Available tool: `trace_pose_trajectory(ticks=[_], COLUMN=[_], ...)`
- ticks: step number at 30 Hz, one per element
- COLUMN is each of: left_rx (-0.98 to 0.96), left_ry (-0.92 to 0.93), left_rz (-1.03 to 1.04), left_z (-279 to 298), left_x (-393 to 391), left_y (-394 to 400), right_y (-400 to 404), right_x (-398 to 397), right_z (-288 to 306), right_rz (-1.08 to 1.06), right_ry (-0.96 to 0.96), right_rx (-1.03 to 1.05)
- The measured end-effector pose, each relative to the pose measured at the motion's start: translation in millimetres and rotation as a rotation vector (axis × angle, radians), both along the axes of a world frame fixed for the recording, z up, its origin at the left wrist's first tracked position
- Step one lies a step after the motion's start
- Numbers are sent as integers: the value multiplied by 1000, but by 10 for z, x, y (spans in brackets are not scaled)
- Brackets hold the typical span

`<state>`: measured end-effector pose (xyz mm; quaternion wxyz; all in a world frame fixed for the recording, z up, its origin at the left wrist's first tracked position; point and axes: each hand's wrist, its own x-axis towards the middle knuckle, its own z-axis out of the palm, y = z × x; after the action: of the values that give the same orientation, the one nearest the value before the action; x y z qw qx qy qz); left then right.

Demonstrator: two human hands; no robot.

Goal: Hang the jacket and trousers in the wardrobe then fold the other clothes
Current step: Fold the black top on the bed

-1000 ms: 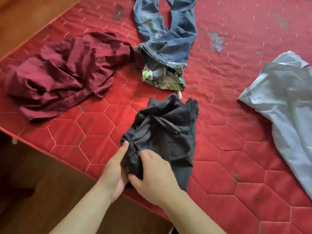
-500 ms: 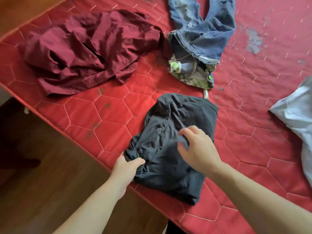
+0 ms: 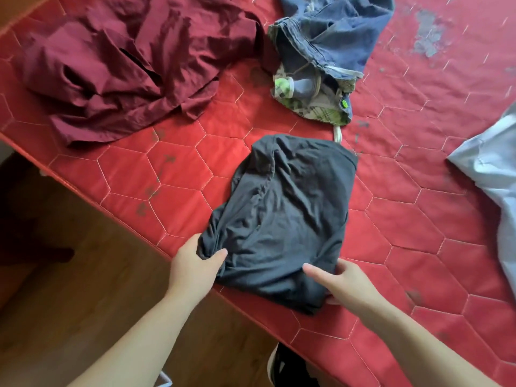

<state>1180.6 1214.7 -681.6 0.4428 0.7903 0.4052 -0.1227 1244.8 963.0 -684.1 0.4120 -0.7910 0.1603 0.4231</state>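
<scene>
dark grey garment [image 3: 284, 216] lies folded, left hand [image 3: 195, 268] and right hand [image 3: 344, 283] pinching its near corners

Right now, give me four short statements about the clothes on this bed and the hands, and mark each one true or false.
1. The left hand grips a corner of the dark grey garment. True.
2. The maroon garment lies neatly folded. False: it is crumpled.
3. The jeans lie beyond the dark grey garment on the red mattress. True.
4. The right hand holds the pale blue garment. False: it holds the dark grey garment's near edge.
</scene>
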Motion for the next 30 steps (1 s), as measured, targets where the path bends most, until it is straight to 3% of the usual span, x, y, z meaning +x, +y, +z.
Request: trace_pose_trajectory(ticks=[2, 4, 8, 11, 14, 19, 21, 23, 26, 30], left_rx=[99, 13, -605, -822, -873, -1023, -866, -713, -783, -830], left_ry=[37, 69, 251, 364, 354, 17, 102, 137, 21, 35], left_rz=[-41, -3, 250, 252, 207, 103, -71, -114, -56, -84], left_z=[14, 25, 148, 312, 676, 1830, 2203, 2464, 2755, 2855], left_x=[-13, -12, 70, 15, 72, 832, 1022, 1078, 1266, 1592], left_y=[-3, -28, -68, -77, -106, -109, -165, -229, -416, -825], right_y=[31, 64, 139, 55, -86, -256, -308, -418, -671, -987], right_x=[-142, -234, -304, -316, -141, 654, 780, 801, 864, 998], right_z=[-30, -22, 163, 350, 757, 1965, 2335, 2600, 2870, 2899], right_rz=[8, -61, -468, -624, -570, -585, -546, -588, -627, -583], right_ry=[19, 19, 202, 309, 343, 65, 90, 133, 108, 100], right_rx=[25, 51, 327, 393, 361, 572, 580, 604, 633, 515])
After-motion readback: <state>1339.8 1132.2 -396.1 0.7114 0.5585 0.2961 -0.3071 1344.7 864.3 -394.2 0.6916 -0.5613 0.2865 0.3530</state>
